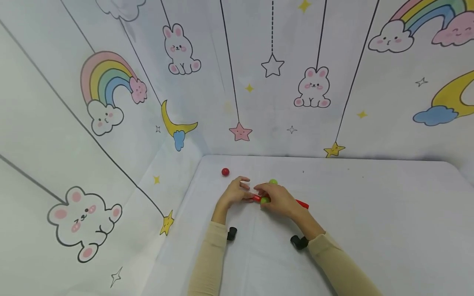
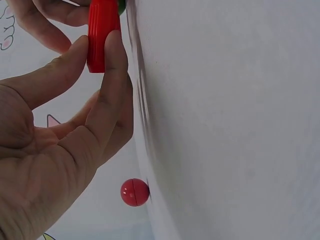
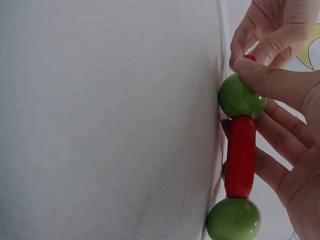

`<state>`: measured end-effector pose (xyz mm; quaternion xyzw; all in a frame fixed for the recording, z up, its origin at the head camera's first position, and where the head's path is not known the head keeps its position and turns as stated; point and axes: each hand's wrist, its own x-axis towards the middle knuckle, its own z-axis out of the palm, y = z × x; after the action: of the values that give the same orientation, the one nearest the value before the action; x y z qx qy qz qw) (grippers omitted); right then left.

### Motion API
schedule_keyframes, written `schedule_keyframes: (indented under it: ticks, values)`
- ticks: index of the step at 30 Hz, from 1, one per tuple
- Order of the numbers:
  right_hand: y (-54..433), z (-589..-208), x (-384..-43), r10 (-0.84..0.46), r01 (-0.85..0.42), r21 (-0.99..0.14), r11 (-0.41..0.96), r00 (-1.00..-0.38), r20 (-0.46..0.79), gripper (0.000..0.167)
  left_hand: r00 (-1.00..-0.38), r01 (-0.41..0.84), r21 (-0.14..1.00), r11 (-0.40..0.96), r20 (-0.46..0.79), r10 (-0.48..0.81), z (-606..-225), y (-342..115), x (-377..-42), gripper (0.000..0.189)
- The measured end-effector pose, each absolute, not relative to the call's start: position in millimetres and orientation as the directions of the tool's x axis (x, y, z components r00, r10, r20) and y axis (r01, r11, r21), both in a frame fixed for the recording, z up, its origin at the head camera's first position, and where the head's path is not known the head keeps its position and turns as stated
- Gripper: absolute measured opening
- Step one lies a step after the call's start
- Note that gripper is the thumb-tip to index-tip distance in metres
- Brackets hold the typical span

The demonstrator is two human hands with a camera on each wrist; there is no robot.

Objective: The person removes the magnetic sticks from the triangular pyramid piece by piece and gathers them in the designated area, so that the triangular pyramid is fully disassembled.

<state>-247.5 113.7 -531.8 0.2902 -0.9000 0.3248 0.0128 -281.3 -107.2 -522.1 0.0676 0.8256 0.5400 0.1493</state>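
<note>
My left hand (image 1: 236, 191) pinches a short red ridged rod (image 2: 102, 37) between thumb and fingers. The rod's far end points towards a green ball (image 3: 242, 96), which my right hand (image 1: 278, 200) grips with the thumb on top and fingers around its far side. A second red rod (image 3: 240, 157) joins that ball to another green ball (image 3: 233, 220) at its other end. Whether the left hand's rod is seated in the gripped ball is hidden by my fingers. One more green ball (image 1: 273, 181) rests just behind the right hand.
A red ball (image 1: 225, 172) lies on the white-covered table (image 1: 370, 230), towards the back left. Black wrist cameras (image 1: 299, 242) sit by both sleeves. White walls printed with rabbits, stars and rainbows rise at the left and back.
</note>
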Motion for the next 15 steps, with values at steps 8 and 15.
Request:
schedule_keyframes:
  ticks: [8,15]
  values:
    - [115.1,-531.4,-251.9,-0.543,-0.566,-0.595,0.571,-0.803,0.243,0.06,-0.95,-0.048,0.913,0.404,-0.167,0.263,-521.8,-110.4,-282.7,0.063]
    - [115.1,-530.1,-249.9,-0.532,-0.548,-0.618,0.564,-0.813,0.235,0.06,-0.953,-0.07,0.931,0.358,-0.169,0.251,-521.7,-111.2,-282.5,0.066]
